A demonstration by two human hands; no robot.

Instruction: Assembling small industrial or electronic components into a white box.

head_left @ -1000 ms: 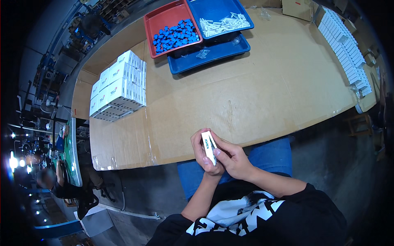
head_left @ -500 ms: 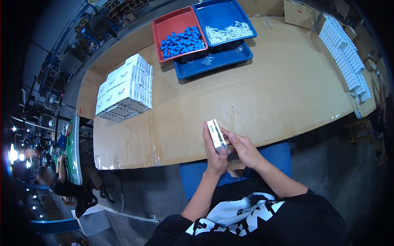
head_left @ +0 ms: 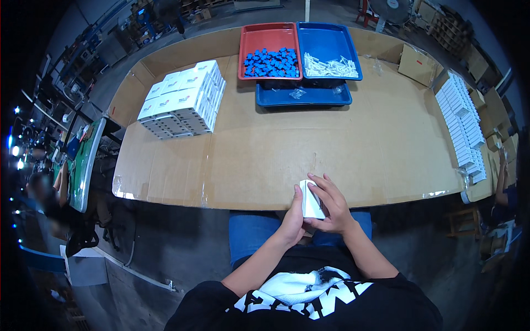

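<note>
Both my hands hold one small white box just above the table's near edge. My left hand grips its left side, the thumb lying along it. On the other side, my right hand has its fingers over the box's top and right side. A plain white face of the box points up; its underside and some of my fingertips are hidden. Farther off on the cardboard-covered table stands a block of stacked white boxes, at the left.
At the back, a red tray holds blue plastic parts, and a blue tray holds white sticks. Another blue tray sits below them. White boxes line the right edge. A person works at a green table on the left.
The box has turned in my hands from a printed side to a plain white face. My right fingers now reach over it. The whole view has swung and levelled.
</note>
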